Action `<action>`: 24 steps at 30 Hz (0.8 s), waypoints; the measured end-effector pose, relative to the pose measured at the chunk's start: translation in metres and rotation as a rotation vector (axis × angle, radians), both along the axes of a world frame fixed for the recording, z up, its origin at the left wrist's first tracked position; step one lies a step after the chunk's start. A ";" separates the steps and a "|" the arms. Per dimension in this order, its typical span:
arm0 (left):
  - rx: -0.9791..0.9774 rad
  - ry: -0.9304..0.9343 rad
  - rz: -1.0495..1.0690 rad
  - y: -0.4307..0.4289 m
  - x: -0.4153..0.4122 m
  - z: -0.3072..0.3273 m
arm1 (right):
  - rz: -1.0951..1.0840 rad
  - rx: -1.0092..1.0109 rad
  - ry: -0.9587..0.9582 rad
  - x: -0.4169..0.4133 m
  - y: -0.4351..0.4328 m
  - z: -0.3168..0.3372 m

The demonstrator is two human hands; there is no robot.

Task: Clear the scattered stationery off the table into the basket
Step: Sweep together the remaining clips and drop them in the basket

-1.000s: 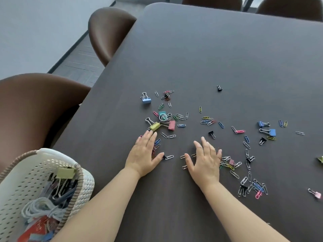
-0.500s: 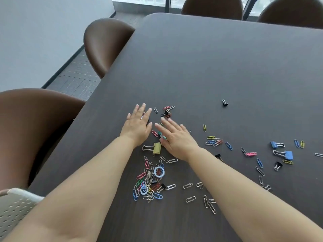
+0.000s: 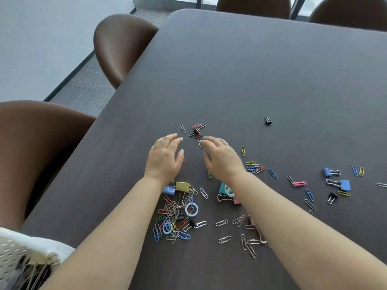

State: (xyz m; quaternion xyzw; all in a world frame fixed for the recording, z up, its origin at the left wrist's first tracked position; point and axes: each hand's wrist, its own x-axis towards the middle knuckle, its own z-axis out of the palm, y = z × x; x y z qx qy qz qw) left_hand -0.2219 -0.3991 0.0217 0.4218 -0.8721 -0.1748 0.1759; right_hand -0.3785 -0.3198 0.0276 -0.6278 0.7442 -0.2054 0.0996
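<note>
Coloured paper clips (image 3: 198, 130) lie at frame centre on the desk (image 3: 251, 70), just beyond the left hand (image 3: 164, 158) and right hand (image 3: 222, 159), each grip open and empty; next, rake them toward the lower-left basket (image 3: 14, 250).

You face dark brown wood-grain counter with rounded corner (image 3: 261, 65). Glossy brown moulded chair (image 3: 119, 47) stands tucked at its left edge; second brown chair (image 3: 35, 147) sits nearer you, same side. Two more brown chair backs (image 3: 253, 5) show past far edge. Plain pale grey wall (image 3: 46, 32) on left meets grey tiled floor (image 3: 88, 84) at dark skirting. Daylight enters through window strip at top.
</note>
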 end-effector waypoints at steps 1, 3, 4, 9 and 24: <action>0.034 -0.032 -0.029 -0.013 -0.009 0.002 | 0.012 0.085 -0.014 -0.003 -0.012 -0.002; 0.080 -0.117 -0.090 -0.039 -0.025 0.002 | 0.057 0.230 0.021 -0.009 -0.038 -0.006; 0.099 -0.171 -0.123 -0.050 -0.031 0.001 | 0.082 0.279 0.045 -0.013 -0.050 -0.008; 0.166 -0.374 -0.227 -0.065 -0.036 -0.015 | 0.168 0.388 0.147 -0.024 -0.075 -0.020; 0.367 -0.323 -0.338 0.096 0.058 0.009 | 0.218 0.512 -0.077 0.006 0.127 0.009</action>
